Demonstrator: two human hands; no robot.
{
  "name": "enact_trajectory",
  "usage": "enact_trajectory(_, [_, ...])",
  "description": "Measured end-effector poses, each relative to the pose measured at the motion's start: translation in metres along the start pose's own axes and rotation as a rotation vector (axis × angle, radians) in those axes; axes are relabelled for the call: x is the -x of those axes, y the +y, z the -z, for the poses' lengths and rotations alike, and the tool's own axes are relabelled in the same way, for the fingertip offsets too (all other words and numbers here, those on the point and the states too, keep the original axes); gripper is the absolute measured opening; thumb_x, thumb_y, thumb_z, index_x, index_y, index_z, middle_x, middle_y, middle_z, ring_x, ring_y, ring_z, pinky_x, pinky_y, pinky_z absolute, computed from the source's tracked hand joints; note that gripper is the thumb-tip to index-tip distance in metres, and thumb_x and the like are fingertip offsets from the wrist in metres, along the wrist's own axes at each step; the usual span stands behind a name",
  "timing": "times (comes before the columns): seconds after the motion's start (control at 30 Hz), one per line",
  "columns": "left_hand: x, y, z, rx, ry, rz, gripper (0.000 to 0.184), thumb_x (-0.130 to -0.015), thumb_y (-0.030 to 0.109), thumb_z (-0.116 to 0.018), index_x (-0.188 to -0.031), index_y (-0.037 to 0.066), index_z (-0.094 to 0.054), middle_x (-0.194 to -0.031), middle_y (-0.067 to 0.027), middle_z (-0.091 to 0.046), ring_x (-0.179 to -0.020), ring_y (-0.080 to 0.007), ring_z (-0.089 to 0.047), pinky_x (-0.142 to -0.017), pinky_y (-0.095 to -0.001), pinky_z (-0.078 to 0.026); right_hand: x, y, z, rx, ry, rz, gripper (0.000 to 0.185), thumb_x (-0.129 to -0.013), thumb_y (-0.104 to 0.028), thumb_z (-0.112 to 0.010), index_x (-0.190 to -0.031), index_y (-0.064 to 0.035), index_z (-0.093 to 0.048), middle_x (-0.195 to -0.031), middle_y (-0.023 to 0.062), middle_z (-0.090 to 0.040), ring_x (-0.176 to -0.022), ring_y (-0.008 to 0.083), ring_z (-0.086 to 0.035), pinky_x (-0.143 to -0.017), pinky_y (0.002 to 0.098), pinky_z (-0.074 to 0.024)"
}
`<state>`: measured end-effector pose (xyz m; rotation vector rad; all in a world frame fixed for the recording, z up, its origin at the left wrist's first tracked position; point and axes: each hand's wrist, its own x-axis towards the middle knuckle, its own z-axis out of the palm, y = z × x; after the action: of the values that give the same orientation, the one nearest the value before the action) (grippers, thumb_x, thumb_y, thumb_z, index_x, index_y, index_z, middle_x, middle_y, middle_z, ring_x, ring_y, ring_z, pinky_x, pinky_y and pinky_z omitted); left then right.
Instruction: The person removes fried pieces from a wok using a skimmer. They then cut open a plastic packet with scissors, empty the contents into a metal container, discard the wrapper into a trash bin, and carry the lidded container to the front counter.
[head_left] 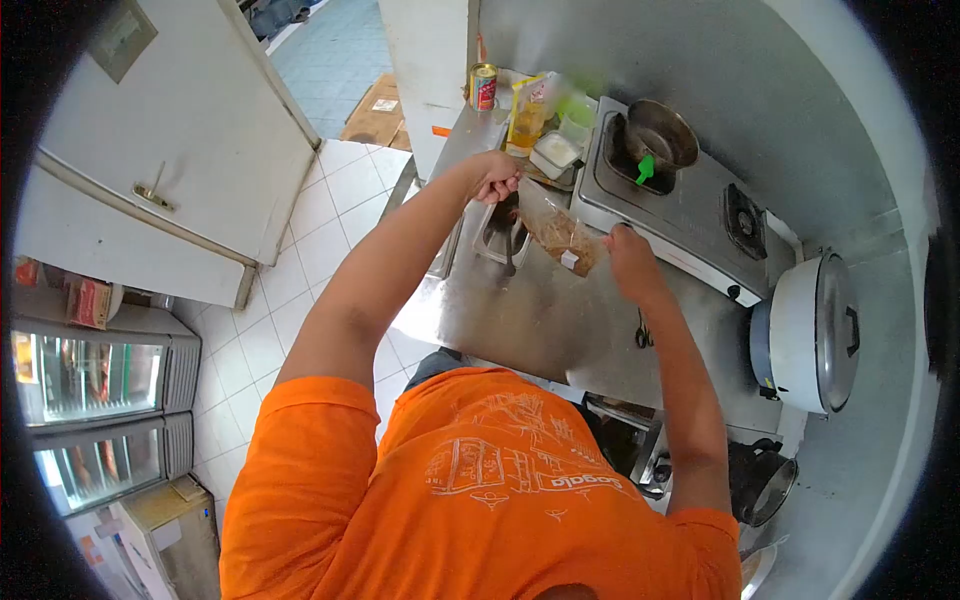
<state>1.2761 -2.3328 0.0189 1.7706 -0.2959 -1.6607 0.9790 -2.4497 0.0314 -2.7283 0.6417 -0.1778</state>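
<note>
Facing a brushed-steel counter [500,315], the person in the orange shirt works close to its front edge. Leftmost, the left hand [492,178] is clamped on the upper end of a clear plastic bag [565,238] with brown contents, seemingly to keep that end raised. Below this grip sits a rectangular steel tray [490,252]. The bag hangs slanted above the counter, between tray and stove, its contents bunched toward the lower right. There the right hand [628,262] pinches the bag's side, probably to steady the weight. Just beyond, the silver-topped gas stove's [690,200] front edge limits forward reach; nearer the body, I judge there is more elbow room. Farther right, a large white round cooker [805,335] bounds the right arm's sideways swing.
</note>
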Motion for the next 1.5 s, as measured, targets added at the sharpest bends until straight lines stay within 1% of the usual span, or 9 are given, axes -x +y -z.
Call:
enact_trajectory(0.2, [-0.017,-0.005,0.026,-0.005,0.014,0.070,0.030,-0.093,0.031,-0.052,-0.067,0.022,-0.042,-0.053,0.0093,-0.041,-0.038,-0.0040,-0.028,-0.034,-0.0230,-0.013,-0.027,-0.029,0.036,-0.040,-0.123,0.021,0.030,-0.098,-0.026,-0.055,-0.093,0.0036,-0.053,-0.088,0.0272,-0.062,-0.085,0.0470,-0.058,-0.071,0.0506,-0.0439])
enact_trajectory(0.7, [-0.088,-0.016,0.055,-0.192,0.091,-0.032,0.022,-0.091,0.021,-0.051,-0.069,0.016,-0.051,-0.052,0.0051,-0.041,-0.037,-0.0078,-0.029,-0.036,-0.0269,-0.020,-0.067,-0.083,0.054,0.092,-0.313,-0.027,0.036,-0.099,-0.030,-0.050,-0.099,0.0021,-0.066,-0.101,0.0273,-0.065,-0.096,0.0460,-0.062,-0.086,0.0516,-0.0470])
enact_trajectory(0.8, [-0.079,-0.007,0.048,-0.351,0.139,-0.112,0.020,-0.089,0.021,-0.052,-0.070,0.014,-0.054,-0.052,0.0035,-0.040,-0.038,-0.0085,-0.029,-0.036,-0.0285,-0.020,-0.066,-0.082,0.050,0.059,-0.205,0.191,0.038,-0.099,-0.031,-0.051,-0.088,0.0047,-0.060,-0.088,0.0251,-0.061,-0.083,0.0408,-0.059,-0.074,0.0471,-0.0441])
enact_trajectory(1.2, [-0.092,0.010,0.047,-0.336,0.002,-0.220,0.033,-0.089,0.030,-0.054,-0.060,0.016,-0.049,-0.048,0.0047,-0.039,-0.037,-0.0103,-0.031,-0.037,-0.0326,-0.025,-0.063,-0.113,0.076,-0.109,-0.263,-0.149,0.046,-0.098,-0.037,-0.054,-0.078,0.0031,-0.057,-0.064,0.0122,-0.050,-0.061,0.0219,-0.049,-0.060,0.0385,-0.0408])
enact_trajectory(1.27, [-0.142,0.004,0.047,-0.117,-0.025,-0.263,0.031,-0.089,0.029,-0.057,-0.062,0.014,-0.053,-0.049,0.0037,-0.042,-0.037,-0.0112,-0.037,-0.037,-0.0345,-0.030,-0.035,-0.117,0.078,-0.013,-0.319,-0.261,0.041,-0.097,-0.038,-0.053,-0.088,0.0015,-0.063,-0.084,0.0195,-0.060,-0.079,0.0345,-0.058,-0.072,0.0442,-0.0445])
enact_trajectory(1.3, [-0.119,0.005,0.044,-0.199,0.038,-0.336,0.029,-0.088,0.030,-0.059,-0.066,0.012,-0.057,-0.050,0.0019,-0.046,-0.038,-0.0134,-0.041,-0.039,-0.0358,-0.034,-0.017,-0.120,0.078,0.034,-0.346,-0.319,0.041,-0.097,-0.038,-0.053,-0.094,0.0007,-0.066,-0.094,0.0232,-0.066,-0.089,0.0408,-0.062,-0.078,0.0471,-0.0464])
enact_trajectory(1.37, [-0.043,-0.004,0.030,-0.370,0.154,-0.492,0.026,-0.087,0.030,-0.062,-0.073,0.008,-0.064,-0.053,-0.0019,-0.055,-0.040,-0.0177,-0.051,-0.042,-0.0386,-0.041,0.027,-0.116,0.061,-0.124,-0.351,-0.316,0.034,-0.095,-0.034,-0.058,-0.094,-0.0016,-0.065,-0.089,0.0195,-0.066,-0.083,0.0340,-0.063,-0.075,0.0445,-0.0472])
enact_trajectory(1.43, [-0.055,-0.040,0.024,-1.480,0.450,-1.186,0.028,-0.084,0.028,-0.065,-0.078,0.001,-0.069,-0.061,-0.0122,-0.065,-0.050,-0.0263,-0.062,-0.052,-0.0412,-0.050,0.069,-0.111,0.031,-0.200,-0.372,-0.393,0.028,-0.093,-0.029,-0.063,-0.094,-0.0014,-0.066,-0.087,0.0170,-0.066,-0.080,0.0298,-0.063,-0.075,0.0432,-0.0481])
enact_trajectory(1.5, [0.041,-0.048,-0.020,-0.455,0.261,-0.616,0.029,-0.083,0.025,-0.068,-0.073,-0.002,-0.068,-0.067,-0.0197,-0.067,-0.058,-0.0318,-0.066,-0.059,-0.0409,-0.052,0.104,-0.109,-0.001,-0.229,-0.466,-0.463,0.026,-0.092,-0.027,-0.065,-0.098,-0.0017,-0.067,-0.091,0.0169,-0.068,-0.084,0.0311,-0.064,-0.078,0.0413,-0.0495])
